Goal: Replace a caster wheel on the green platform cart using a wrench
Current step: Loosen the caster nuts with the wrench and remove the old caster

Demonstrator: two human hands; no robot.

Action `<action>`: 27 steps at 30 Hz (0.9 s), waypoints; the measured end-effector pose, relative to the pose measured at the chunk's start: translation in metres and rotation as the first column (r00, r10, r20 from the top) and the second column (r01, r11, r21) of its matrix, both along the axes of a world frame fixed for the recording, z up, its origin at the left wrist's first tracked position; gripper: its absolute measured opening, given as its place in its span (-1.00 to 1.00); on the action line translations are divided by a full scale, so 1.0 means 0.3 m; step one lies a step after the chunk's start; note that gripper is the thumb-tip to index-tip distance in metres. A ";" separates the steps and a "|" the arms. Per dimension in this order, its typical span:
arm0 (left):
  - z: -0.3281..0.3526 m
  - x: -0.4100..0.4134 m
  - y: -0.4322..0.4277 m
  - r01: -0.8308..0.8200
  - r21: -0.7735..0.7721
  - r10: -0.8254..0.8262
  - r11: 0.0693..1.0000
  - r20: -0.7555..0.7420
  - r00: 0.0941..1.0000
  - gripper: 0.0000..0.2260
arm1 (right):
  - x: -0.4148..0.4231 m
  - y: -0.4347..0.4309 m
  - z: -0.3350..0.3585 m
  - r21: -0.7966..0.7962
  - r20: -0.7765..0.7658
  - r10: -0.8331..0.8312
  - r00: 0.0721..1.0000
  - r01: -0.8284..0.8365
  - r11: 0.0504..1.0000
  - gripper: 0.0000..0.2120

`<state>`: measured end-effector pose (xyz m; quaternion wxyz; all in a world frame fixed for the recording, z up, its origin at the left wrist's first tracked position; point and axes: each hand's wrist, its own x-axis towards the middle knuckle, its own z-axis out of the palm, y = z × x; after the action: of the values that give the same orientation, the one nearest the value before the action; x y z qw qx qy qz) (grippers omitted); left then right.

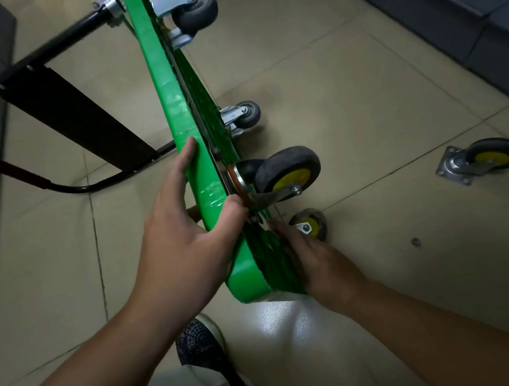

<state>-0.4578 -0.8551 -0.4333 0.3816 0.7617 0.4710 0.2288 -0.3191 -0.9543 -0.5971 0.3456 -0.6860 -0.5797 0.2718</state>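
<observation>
The green platform cart (166, 84) stands on its long edge on the floor, underside facing right. My left hand (186, 231) grips its upper edge near the close end, thumb hooked over by the mounting plate of a yellow-hubbed caster (286, 172). My right hand (315, 259) lies against the underside below that caster, fingers near a second yellow-hubbed caster (310, 226) that it partly hides. What the fingertips touch is hidden. Two grey casters (198, 11) (247, 113) sit farther along the underside. A loose yellow-hubbed caster (480, 159) lies on the tiles to the right. No wrench is visible.
The cart's black folding handle (36, 92) lies on the floor to the left. A small washer or nut (415, 242) rests on the tiles at right. My shoe (202, 344) is below the cart's end. Dark furniture edges (448, 2) run along both sides.
</observation>
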 end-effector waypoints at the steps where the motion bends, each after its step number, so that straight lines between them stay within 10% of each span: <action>1: -0.004 -0.002 0.001 0.003 0.000 -0.003 1.000 0.007 1.000 -0.28 | 0.003 0.025 -0.032 -0.028 -0.003 0.001 1.000 -0.001 1.000 -0.37; 12: -0.005 -0.007 0.005 0.003 0.010 -0.003 1.000 -0.007 1.000 -0.30 | 0.037 -0.060 0.017 -0.272 -0.227 -0.208 0.951 0.142 0.952 -0.70; 18: -0.002 0.008 -0.001 -0.038 0.075 0.042 0.996 -0.054 0.998 -0.31 | 0.047 -0.072 0.348 -0.459 -0.677 -0.495 0.545 0.213 0.863 -0.72; 27: 0.001 0.014 -0.002 -0.018 0.094 0.024 0.995 -0.063 0.998 -0.30 | 0.040 -0.040 0.543 -0.610 -0.674 -0.537 0.507 0.028 0.792 -0.67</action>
<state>-0.4535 -0.8557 -0.4331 0.3277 0.7806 0.4799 0.2302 -0.3072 -0.9662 -0.4344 0.4140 -0.6324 -0.1247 0.6427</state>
